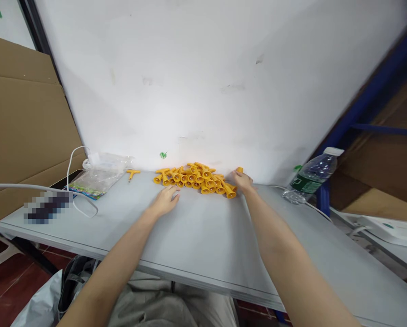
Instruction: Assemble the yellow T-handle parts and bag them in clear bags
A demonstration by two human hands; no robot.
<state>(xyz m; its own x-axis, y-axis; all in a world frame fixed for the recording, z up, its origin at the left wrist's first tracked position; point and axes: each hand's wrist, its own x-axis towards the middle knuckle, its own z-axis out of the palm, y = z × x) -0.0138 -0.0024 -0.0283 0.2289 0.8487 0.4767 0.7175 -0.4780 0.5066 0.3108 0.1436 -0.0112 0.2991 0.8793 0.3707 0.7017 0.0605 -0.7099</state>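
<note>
A pile of yellow plastic T-handled pieces (193, 176) with flared, bell-shaped ends lies against the white wall, most of the bells facing me. My right hand (243, 179) is at the pile's right end, its fingers closed on a yellow piece (239, 169), mostly hidden by the hand. Just in front of the pile's left part rests my left hand (165, 201), open and low over the table, with nothing in it. Apart to the left lies one yellow T-handle (133, 172) with a metal, screw-like tip and no bell around it.
The grey table (203, 240) ends at a white wall (203, 91). A clear plastic bag (104, 170) and a white cable (87, 213) lie left, beside a blurred dark object (48, 207). A tilted water bottle (312, 177) stands right, near a blue frame (322, 195). Cardboard (19, 122) rises at left.
</note>
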